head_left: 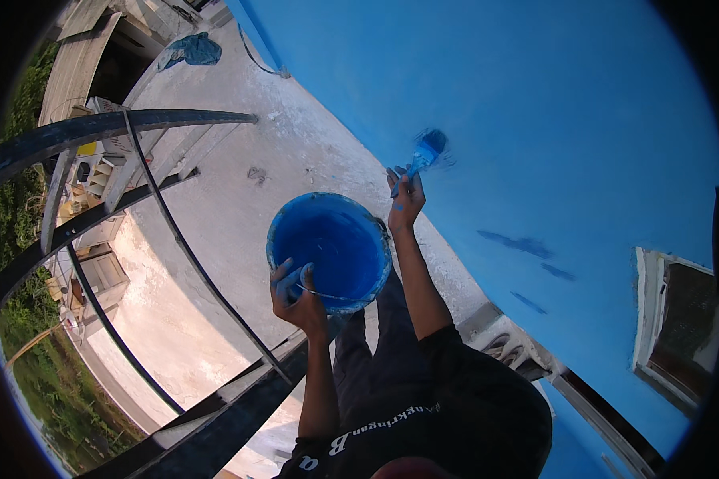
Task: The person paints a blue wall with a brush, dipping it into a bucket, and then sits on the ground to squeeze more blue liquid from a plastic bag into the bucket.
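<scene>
My left hand grips the rim and wire handle of a round bucket holding blue paint, held up in front of me. My right hand is raised and holds a paint brush by its handle. The blue-loaded bristles press against the blue wall, where a darker wet patch shows around them. Both hands carry blue paint smears.
Dark metal railing bars curve across the left and lower left. Below lies a pale concrete roof slab with a blue cloth at its far end. A window opening sits in the wall at right. Darker wet strokes mark the wall.
</scene>
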Action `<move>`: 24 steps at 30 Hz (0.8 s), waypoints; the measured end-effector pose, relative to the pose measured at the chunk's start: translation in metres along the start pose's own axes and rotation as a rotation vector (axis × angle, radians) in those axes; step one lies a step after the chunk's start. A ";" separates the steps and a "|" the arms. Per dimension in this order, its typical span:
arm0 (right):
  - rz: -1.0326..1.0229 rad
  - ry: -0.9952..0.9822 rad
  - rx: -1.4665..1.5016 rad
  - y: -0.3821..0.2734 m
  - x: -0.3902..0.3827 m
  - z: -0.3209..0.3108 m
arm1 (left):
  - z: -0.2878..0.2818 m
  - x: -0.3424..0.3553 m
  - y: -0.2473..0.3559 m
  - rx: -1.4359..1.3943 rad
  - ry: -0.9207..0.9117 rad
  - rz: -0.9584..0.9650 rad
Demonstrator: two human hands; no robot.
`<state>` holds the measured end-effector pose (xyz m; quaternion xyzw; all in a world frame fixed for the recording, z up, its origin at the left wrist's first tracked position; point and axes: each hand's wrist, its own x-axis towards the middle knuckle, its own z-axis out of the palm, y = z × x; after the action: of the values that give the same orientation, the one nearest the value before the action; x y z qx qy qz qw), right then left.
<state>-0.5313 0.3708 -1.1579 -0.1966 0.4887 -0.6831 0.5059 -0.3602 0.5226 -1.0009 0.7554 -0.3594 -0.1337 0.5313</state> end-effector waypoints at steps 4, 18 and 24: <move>-0.097 0.013 -0.058 -0.003 0.002 -0.010 | 0.007 -0.002 -0.009 -0.014 0.003 0.064; -0.186 0.026 -0.204 -0.022 -0.007 0.015 | 0.005 0.007 -0.012 -0.034 0.029 0.027; -0.108 0.076 -0.078 -0.029 0.004 0.006 | 0.003 0.009 -0.007 -0.076 0.027 -0.013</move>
<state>-0.5431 0.3647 -1.1313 -0.2162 0.5226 -0.6969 0.4411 -0.3530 0.5157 -1.0068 0.7386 -0.3421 -0.1405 0.5637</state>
